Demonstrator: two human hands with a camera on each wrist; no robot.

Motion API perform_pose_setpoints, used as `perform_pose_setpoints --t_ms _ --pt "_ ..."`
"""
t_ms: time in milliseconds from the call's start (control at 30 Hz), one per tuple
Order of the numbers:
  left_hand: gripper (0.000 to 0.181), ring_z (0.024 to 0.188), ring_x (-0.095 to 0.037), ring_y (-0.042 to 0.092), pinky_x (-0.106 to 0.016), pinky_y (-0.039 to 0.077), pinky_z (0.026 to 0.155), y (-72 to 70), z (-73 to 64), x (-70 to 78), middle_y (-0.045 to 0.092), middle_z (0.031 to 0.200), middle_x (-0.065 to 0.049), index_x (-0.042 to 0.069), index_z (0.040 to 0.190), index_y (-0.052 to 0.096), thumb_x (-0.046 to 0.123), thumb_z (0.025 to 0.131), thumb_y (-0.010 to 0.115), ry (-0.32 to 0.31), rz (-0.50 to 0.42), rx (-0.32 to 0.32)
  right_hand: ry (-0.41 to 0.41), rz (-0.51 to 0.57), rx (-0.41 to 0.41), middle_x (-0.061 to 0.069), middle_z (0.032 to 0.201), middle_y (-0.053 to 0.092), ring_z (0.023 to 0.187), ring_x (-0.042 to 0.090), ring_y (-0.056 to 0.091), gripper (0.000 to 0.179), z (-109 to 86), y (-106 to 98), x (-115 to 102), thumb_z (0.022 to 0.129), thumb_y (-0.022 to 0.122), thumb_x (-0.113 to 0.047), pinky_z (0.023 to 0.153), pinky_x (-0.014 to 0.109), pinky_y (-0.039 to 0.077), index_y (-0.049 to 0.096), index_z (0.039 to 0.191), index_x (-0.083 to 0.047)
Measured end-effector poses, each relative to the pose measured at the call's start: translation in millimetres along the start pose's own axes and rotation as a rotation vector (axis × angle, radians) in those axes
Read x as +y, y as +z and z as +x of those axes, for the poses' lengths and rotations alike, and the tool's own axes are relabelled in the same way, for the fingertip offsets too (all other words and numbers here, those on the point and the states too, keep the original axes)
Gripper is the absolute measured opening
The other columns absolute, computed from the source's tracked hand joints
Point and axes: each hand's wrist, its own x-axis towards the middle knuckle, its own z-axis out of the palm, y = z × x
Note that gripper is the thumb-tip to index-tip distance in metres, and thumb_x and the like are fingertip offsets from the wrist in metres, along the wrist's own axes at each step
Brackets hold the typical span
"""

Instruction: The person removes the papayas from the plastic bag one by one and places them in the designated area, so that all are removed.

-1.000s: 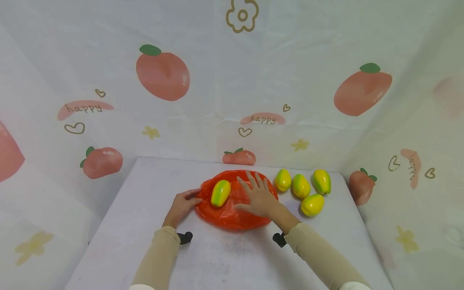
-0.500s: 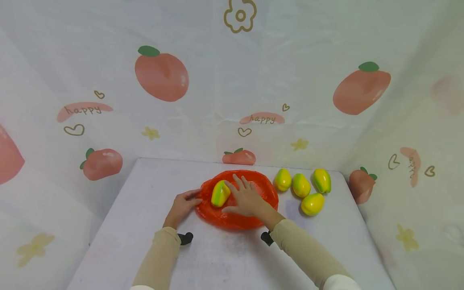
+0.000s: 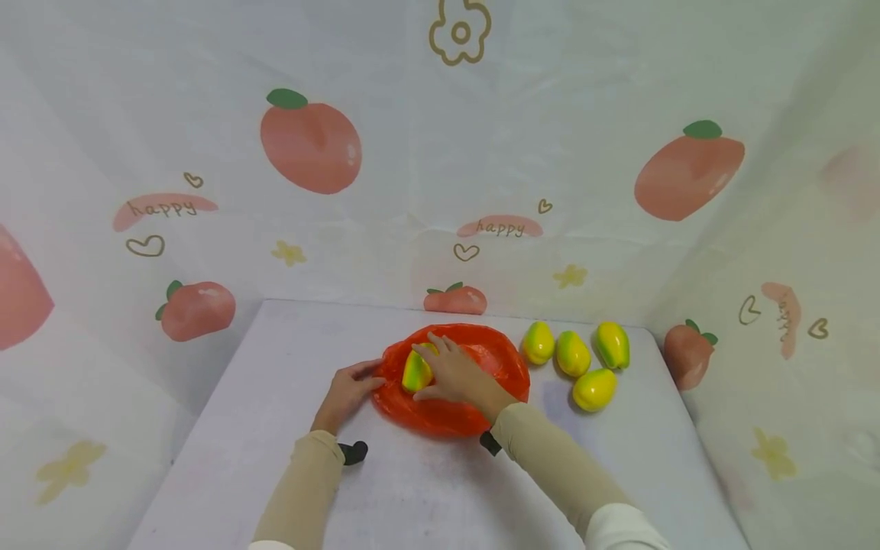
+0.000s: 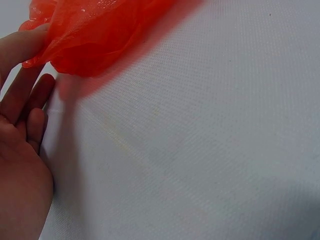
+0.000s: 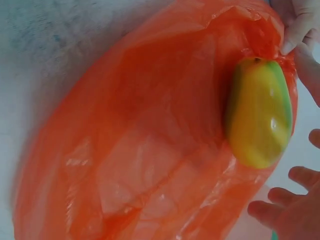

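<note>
A red plastic bag [image 3: 447, 418] lies spread in a rough oval at mid-table. On its left part rests a yellow-and-green papaya [image 3: 415, 373], glossy and oblong. My left hand [image 3: 344, 391] pinches the bag's left edge; the left wrist view shows the thin plastic [image 4: 105, 37] between thumb and fingers. Over the bag, my right hand [image 3: 459, 378] reaches with its fingers overlapping the papaya's upper right side in the head view. From the right wrist, the papaya [image 5: 260, 115] shows whole, with spread fingertips [image 5: 265, 212] beside it.
Several more papayas [image 3: 573, 354] sit in a cluster right of the bag, near the table's back right corner. A white table [image 3: 275, 336] extends around them, with a printed fabric wall [image 3: 385, 153] behind and at both sides. Each wrist carries a black mount [image 3: 354, 452].
My right hand has moved left across the bag, from its right half to the papaya. My left hand keeps its place at the bag's edge.
</note>
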Motion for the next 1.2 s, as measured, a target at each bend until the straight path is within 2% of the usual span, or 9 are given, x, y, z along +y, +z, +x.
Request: perform_pose_setpoints --t_ms 300,533,767,933,1200 --pt "0.043 0.141 -0.029 0.052 -0.050 0.048 0.115 2.8 -1.0 0.1 0.060 0.148 -0.004 0.028 0.138 0.065 0.030 0.095 0.072 -0.014 -0.005 0.011 0.026 -0.037 -0.038 0.008 0.168 0.025 0.153 0.034 0.031 0.091 13.7 5 -11 0.085 0.076 -0.055 0.106 0.050 0.055 0.031 0.160 -0.029" --pt "0.042 0.141 -0.029 0.052 -0.052 0.045 0.117 2.6 -0.1 -1.2 0.061 0.146 -0.005 0.027 0.136 0.066 0.030 0.094 0.072 -0.007 0.008 0.034 0.039 -0.055 -0.046 0.009 0.166 0.026 0.150 0.033 0.034 0.084 15.9 8 -15 0.087 0.075 -0.054 0.104 0.047 0.057 0.038 0.156 -0.023" --pt "0.043 0.142 -0.030 0.050 -0.052 0.044 0.118 1.3 -1.3 -2.1 0.061 0.147 -0.005 0.026 0.137 0.066 0.028 0.095 0.072 0.002 0.001 0.031 0.031 -0.094 -0.022 0.009 0.149 0.039 0.133 0.031 0.047 0.070 17.2 8 -17 0.090 0.075 -0.048 0.099 0.040 0.060 0.046 0.146 -0.018" --pt "0.043 0.142 -0.029 0.051 -0.050 0.045 0.117 2.2 -2.6 -0.7 0.062 0.146 -0.005 0.024 0.137 0.066 0.025 0.095 0.072 0.020 0.002 0.031 0.054 -0.020 -0.019 0.009 0.153 0.037 0.132 0.031 0.045 0.066 18.3 10 -16 0.089 0.079 -0.038 0.098 0.044 0.060 0.046 0.144 -0.020" --pt "0.042 0.139 -0.029 0.054 -0.050 0.047 0.116 1.9 -3.6 -0.3 0.063 0.145 -0.006 0.024 0.136 0.067 0.027 0.095 0.072 0.016 0.007 0.035 0.091 0.008 -0.054 0.012 0.165 0.025 0.143 0.037 0.039 0.075 18.6 10 -15 0.090 0.077 -0.038 0.102 0.052 0.057 0.042 0.155 -0.025"
